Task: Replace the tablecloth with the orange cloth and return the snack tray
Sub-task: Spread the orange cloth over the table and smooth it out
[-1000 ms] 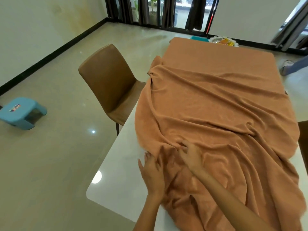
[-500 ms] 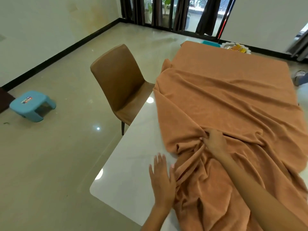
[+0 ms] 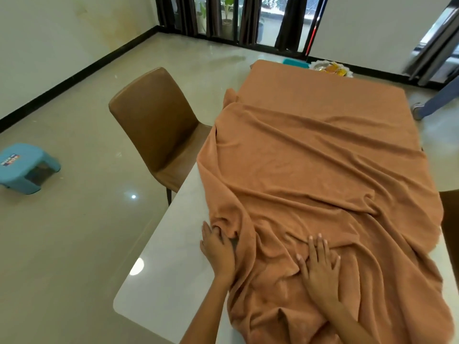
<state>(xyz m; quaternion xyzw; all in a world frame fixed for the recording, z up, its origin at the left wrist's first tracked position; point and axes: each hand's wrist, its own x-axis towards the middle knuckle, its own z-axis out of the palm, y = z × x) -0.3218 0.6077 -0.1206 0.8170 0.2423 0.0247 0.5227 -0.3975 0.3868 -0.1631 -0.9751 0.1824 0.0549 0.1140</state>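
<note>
The orange cloth [image 3: 323, 157] lies rumpled over most of the white table [image 3: 164, 281], flat at the far end and bunched in folds near me. The table's near left strip is bare. My left hand [image 3: 217, 248] is at the cloth's left edge, its fingers tucked into a fold that it grips. Spread flat with straight fingers, my right hand [image 3: 319, 265] presses on the cloth near the front. The snack tray [image 3: 330, 69], holding yellow and orange items, sits past the table's far end, partly hidden by the cloth.
A brown chair [image 3: 159, 125] stands at the table's left side, and another chair's edge [image 3: 450, 232] shows at the right. A blue stool [image 3: 24, 167] sits on the floor at far left. A person's leg [image 3: 437, 100] is at the far right. Something teal [image 3: 295, 62] lies beside the tray.
My right hand moved from the cloth's bunched middle back toward me and now lies flat. My left hand went from flat on the table to gripping the cloth's left edge.
</note>
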